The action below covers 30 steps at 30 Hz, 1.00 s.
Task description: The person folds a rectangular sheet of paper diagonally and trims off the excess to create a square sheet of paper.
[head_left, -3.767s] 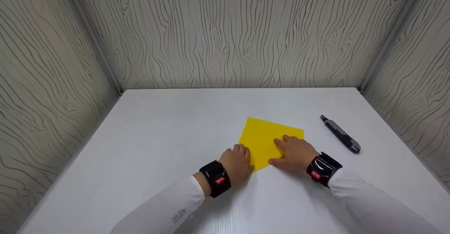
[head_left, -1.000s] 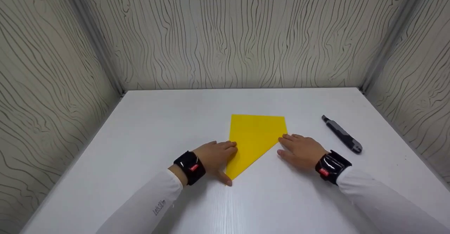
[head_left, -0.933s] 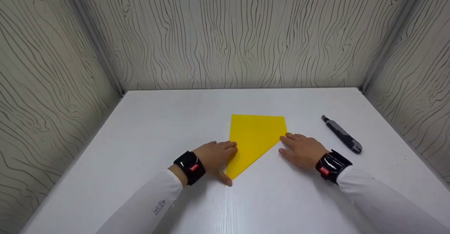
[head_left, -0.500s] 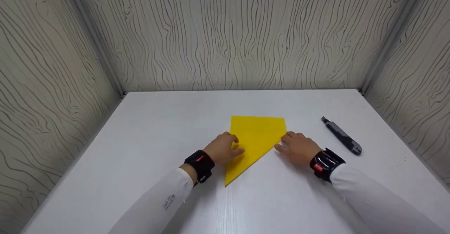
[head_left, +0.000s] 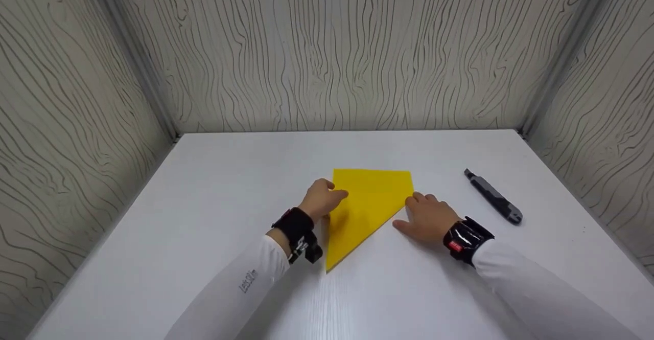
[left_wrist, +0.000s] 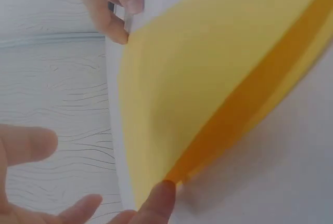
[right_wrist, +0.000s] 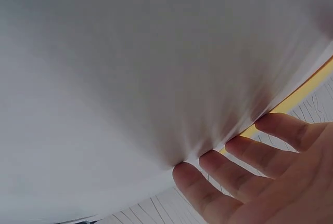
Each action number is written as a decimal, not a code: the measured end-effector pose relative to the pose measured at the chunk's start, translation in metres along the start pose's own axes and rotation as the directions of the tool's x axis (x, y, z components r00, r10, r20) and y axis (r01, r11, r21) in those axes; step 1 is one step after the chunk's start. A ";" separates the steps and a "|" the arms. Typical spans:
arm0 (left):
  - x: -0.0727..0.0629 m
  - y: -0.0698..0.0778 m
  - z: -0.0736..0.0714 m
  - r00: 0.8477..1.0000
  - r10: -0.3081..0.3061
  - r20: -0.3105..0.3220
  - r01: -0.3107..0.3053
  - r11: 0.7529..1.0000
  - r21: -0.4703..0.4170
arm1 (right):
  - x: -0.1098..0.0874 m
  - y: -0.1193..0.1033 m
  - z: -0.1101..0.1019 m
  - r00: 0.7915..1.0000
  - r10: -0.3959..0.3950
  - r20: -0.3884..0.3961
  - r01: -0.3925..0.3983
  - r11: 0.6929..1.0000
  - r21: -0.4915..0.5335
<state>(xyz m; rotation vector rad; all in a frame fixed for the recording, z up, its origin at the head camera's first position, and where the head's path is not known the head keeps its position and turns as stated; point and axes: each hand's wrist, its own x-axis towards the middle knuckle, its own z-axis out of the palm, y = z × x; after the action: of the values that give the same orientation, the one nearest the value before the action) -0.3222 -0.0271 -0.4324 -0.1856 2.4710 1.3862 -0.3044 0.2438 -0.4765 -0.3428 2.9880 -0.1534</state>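
Observation:
A folded sheet of yellow paper (head_left: 370, 197) lies on the white table, its long point toward the person. My left hand (head_left: 321, 199) is at the paper's left edge, thumb apart from the fingers. In the left wrist view, one fingertip (left_wrist: 162, 195) touches that edge, where the upper layer of the paper (left_wrist: 192, 68) bows up and a darker gap shows between the layers. My right hand (head_left: 431, 220) rests by the paper's right corner, fingertips right at the corner and thumb on the table. The right wrist view shows its fingers (right_wrist: 239, 177) spread and lightly bent along the table.
A black and grey utility knife (head_left: 493, 197) lies on the table (head_left: 230, 176), right of the paper. Wood-patterned panels (head_left: 327, 53) enclose the table at the back and both sides. A black wristband (head_left: 294, 227) with a small device is on the left wrist.
The paper has turned and shifted left since the oldest frame. My left hand has moved from the lower point up the left edge, rolling over. My right hand stays by the right corner.

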 end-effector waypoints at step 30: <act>0.007 -0.010 0.005 0.993 -0.100 0.070 0.111 0.977 -0.180 | 0.002 0.007 -0.028 0.990 0.136 -0.036 -0.112 0.918 0.381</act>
<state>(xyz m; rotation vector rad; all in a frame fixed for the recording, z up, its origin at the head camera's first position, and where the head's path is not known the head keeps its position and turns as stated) -0.3252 -0.0281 -0.4446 -0.3054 2.2491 1.5491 -0.3115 0.2527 -0.4496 -0.1044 2.9349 -0.7267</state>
